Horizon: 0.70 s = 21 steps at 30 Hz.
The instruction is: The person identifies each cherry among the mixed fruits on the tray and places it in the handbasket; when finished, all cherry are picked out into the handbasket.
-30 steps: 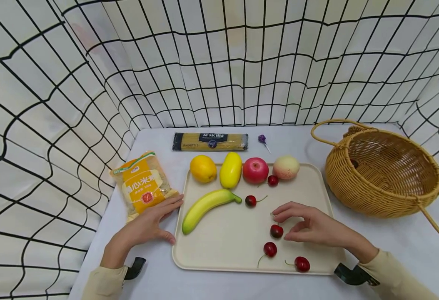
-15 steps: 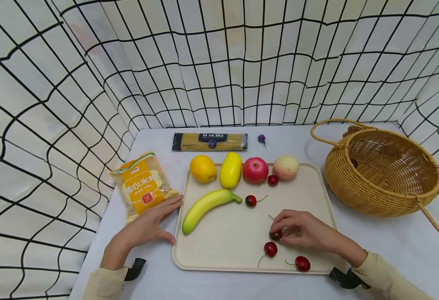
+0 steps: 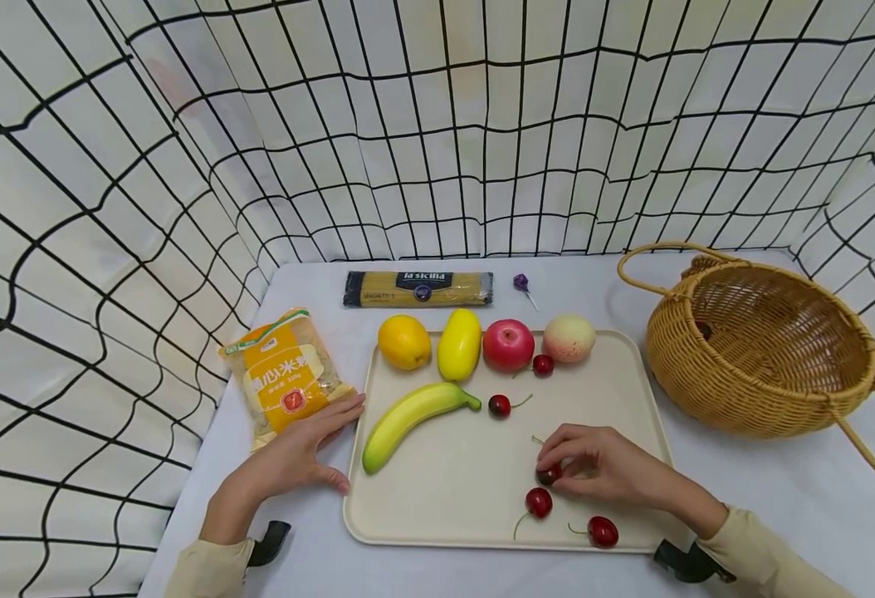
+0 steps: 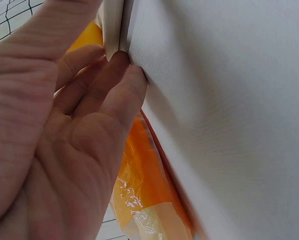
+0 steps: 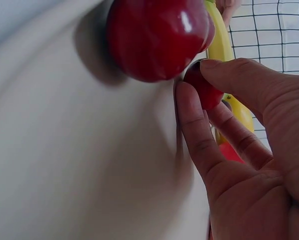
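My right hand pinches a dark red cherry between thumb and fingers, low over the beige tray. In the right wrist view the same cherry shows between the thumb and fingertips. Two more cherries lie close by, one with its stem toward me and another near the front rim. My left hand rests on the table at the tray's left edge, fingers extended, beside the yellow-and-clear food bag. The left wrist view shows that hand's palm with nothing in it.
On the tray are a banana, an orange, a yellow oval fruit, a red apple, a pale peach and two cherries. Behind lie a spaghetti pack and a lollipop. A wicker basket stands right.
My right hand has moved left and slightly toward me onto the cherry, and its fingers have closed around it. The left hand has stayed in place.
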Each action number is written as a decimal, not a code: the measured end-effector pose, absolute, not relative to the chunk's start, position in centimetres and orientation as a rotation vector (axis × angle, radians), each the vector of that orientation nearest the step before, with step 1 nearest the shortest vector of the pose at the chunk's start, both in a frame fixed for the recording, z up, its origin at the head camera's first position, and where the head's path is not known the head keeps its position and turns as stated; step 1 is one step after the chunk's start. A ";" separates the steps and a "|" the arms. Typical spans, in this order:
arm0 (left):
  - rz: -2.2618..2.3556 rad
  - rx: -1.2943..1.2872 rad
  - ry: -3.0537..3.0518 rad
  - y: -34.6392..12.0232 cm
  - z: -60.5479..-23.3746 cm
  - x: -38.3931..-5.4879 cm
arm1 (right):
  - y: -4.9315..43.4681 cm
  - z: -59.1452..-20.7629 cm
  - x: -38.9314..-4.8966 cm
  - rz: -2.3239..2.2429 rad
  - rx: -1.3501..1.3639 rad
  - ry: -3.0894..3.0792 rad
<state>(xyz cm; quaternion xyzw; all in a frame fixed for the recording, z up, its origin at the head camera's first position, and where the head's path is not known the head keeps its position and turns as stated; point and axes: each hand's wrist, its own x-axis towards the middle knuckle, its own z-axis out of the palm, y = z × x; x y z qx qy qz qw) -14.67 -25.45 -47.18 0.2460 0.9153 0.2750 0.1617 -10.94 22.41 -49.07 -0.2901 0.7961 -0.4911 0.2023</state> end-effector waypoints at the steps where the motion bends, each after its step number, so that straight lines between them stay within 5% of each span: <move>1: 0.786 0.700 2.612 -25.4 -47.2 -14.6 | 22.4 -49.1 -10.9 -1.373 -0.808 2.221; 21: 0.773 0.705 2.600 -25.6 -47.4 -14.7 | 22.4 -49.7 -10.6 -1.357 -0.866 2.274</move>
